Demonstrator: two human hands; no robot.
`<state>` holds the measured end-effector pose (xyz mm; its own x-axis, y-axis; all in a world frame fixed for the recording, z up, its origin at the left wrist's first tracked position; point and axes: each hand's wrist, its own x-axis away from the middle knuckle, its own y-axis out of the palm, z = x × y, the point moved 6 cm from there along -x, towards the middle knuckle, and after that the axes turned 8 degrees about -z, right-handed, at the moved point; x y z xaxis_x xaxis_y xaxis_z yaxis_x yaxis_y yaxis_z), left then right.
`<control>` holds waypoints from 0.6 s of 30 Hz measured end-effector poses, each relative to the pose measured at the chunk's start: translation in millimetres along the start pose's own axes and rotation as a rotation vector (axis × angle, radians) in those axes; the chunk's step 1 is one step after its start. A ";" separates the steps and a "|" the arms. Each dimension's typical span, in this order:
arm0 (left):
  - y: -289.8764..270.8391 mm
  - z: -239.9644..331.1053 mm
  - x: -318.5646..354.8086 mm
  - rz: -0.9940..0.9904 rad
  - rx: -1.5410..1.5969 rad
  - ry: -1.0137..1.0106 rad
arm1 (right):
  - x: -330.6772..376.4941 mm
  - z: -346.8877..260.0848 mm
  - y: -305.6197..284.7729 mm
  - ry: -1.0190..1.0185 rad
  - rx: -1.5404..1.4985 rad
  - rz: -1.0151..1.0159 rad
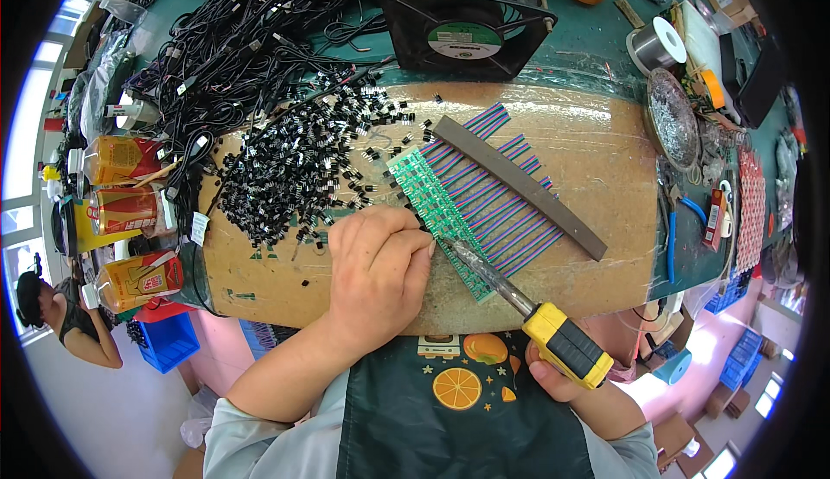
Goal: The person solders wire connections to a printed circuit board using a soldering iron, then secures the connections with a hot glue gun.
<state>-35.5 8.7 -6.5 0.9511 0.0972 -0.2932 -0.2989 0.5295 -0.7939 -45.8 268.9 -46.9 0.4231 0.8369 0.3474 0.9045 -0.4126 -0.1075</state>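
Note:
My right hand [555,379] grips the yellow and black handle of a soldering iron [566,342]. The iron's metal shaft slants up and left, its tip at the green circuit board panel [430,189]. My left hand [378,258] is closed beside the panel's left edge, fingers curled together; whatever it pinches is hidden. Thin purple, blue and dark wires [504,226] fan out from the panel's right side. Across them lies a long grey-brown bar [527,192]. Small black connector pieces [290,163] form a loose pile left of the panel, a few reaching its upper edge.
A worn brown board [618,176] covers the bench. Behind it stand a black fan [471,25] and tangled black cables [233,34]. On the right are a solder spool [661,45], a round metal dish [673,120] and blue-handled pliers [672,245]. Yellow-red bottles [138,280] stand left; a person sits beyond.

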 end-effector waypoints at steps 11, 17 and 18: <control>-0.3 1.0 -1.0 0.003 0.004 0.005 | 23.4 13.4 -6.3 -0.097 0.023 0.184; -3.6 0.2 0.6 0.029 -0.001 0.002 | 29.6 14.3 -23.2 -0.191 -0.435 0.464; -4.5 1.3 1.1 0.030 -0.014 -0.001 | 27.0 5.2 -33.8 -0.146 -0.534 0.592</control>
<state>-33.0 7.5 -2.5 0.9418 0.1137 -0.3164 -0.3282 0.5146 -0.7921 -64.7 307.3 -38.7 0.8599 0.4489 0.2429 0.3962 -0.8871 0.2367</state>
